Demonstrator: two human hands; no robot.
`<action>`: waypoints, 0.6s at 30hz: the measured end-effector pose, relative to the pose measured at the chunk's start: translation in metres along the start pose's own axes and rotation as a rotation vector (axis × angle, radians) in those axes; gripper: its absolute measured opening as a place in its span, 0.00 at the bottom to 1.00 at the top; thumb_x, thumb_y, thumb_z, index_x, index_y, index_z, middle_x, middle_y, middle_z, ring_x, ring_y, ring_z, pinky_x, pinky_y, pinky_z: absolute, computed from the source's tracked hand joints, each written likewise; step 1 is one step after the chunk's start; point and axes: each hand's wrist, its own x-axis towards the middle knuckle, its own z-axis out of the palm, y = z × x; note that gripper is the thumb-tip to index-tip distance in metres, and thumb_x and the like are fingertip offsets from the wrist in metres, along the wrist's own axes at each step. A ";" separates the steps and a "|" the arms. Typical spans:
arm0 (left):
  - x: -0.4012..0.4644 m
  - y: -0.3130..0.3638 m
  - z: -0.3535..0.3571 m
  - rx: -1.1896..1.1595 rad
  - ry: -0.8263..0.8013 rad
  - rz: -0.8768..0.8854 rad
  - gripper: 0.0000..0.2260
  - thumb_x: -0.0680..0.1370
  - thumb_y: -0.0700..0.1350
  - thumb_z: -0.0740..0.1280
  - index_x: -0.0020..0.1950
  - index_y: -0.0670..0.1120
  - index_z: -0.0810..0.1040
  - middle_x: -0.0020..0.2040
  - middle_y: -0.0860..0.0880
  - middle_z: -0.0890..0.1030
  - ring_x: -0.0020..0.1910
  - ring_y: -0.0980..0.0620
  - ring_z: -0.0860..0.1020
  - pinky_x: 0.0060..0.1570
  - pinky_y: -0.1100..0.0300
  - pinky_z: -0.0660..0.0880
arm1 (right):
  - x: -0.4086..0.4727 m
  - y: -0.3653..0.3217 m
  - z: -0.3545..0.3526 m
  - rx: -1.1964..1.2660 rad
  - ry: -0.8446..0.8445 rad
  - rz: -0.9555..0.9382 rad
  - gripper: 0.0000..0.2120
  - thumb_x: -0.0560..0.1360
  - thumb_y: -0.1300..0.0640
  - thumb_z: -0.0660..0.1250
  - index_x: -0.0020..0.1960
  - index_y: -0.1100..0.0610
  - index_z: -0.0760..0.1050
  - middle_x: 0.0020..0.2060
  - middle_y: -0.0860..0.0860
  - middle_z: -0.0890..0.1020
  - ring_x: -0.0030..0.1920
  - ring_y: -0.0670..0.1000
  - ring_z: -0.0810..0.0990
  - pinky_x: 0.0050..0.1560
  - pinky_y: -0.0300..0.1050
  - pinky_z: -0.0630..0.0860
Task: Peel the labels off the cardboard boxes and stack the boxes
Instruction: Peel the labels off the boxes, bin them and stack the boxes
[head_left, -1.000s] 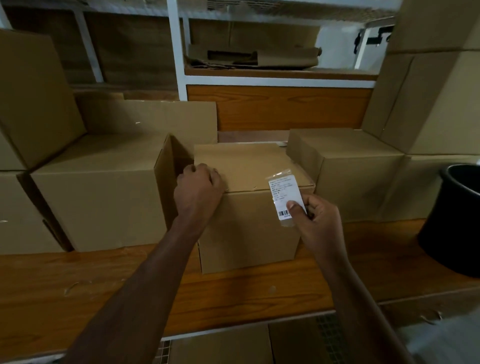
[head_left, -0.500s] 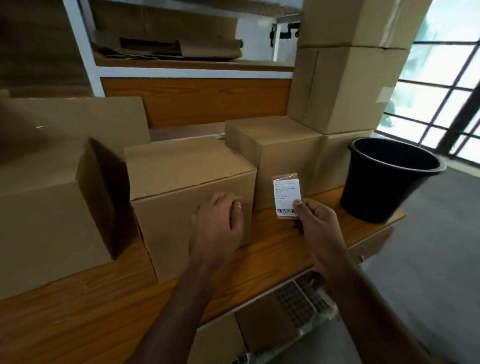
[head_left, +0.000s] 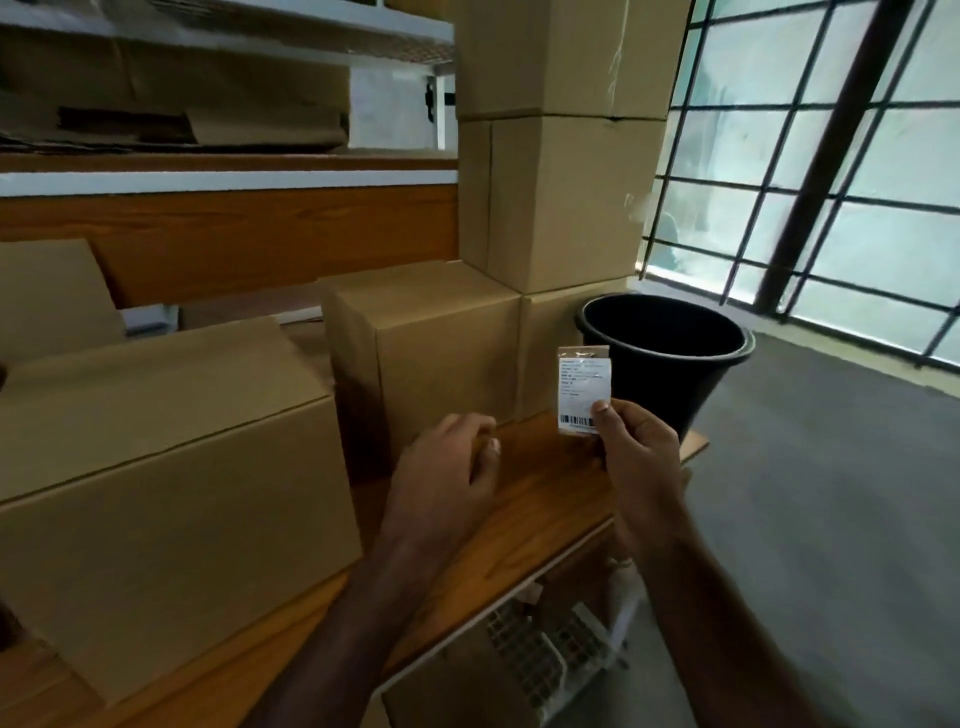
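My right hand (head_left: 641, 457) pinches the peeled label (head_left: 583, 391) by its lower right corner, thumb on the front face. Label is upright, free of any box, white with printed text and a barcode along the bottom, brown strip along its top edge. It's held above the far right end of the wooden shelf (head_left: 524, 519), in front of the black bucket (head_left: 670, 364).

My left hand (head_left: 447, 467) hangs over the shelf just left of the right one, fingers loosely curled, holding nothing. Can't tell if it touches the wood.

Big box (head_left: 171, 467) sits on the shelf to my left, closed, near face bare as far as I can see. Next box (head_left: 431, 343) stands behind and right of it, just beyond my left hand, closed too. Right of that, touching it, a low box (head_left: 550, 332) carries a stack of boxes (head_left: 561, 197) that runs up out of view. Bucket stands just beside that low box at the shelf's end, open top, inside too dark to read.

Below the shelf edge, a wire rack (head_left: 545, 644) with something brown in it, blurred.

Further back left, an open flap (head_left: 52, 291) of another box, then an upper shelf (head_left: 223, 161) with flattened cardboard (head_left: 171, 124) lying on it. Barred window (head_left: 831, 171) on the far right, grey floor (head_left: 831, 519) under it.
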 end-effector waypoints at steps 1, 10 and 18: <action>0.012 0.008 0.011 0.010 -0.010 0.005 0.14 0.82 0.52 0.60 0.67 0.52 0.74 0.60 0.55 0.77 0.57 0.59 0.74 0.57 0.57 0.74 | 0.016 0.002 -0.010 0.000 0.030 -0.033 0.08 0.81 0.57 0.63 0.55 0.56 0.80 0.48 0.52 0.85 0.45 0.44 0.84 0.38 0.35 0.77; 0.124 0.082 0.096 0.001 0.003 -0.014 0.17 0.82 0.51 0.60 0.70 0.50 0.72 0.63 0.53 0.76 0.59 0.56 0.74 0.59 0.54 0.75 | 0.184 0.001 -0.081 -0.422 0.171 -0.516 0.08 0.79 0.59 0.64 0.45 0.59 0.81 0.38 0.47 0.81 0.36 0.44 0.78 0.33 0.26 0.67; 0.184 0.096 0.145 0.117 0.026 -0.041 0.15 0.82 0.50 0.60 0.68 0.49 0.73 0.58 0.52 0.77 0.55 0.54 0.76 0.54 0.53 0.77 | 0.269 0.017 -0.107 -0.908 -0.063 -0.530 0.13 0.78 0.54 0.63 0.35 0.55 0.75 0.31 0.49 0.73 0.33 0.52 0.72 0.30 0.43 0.57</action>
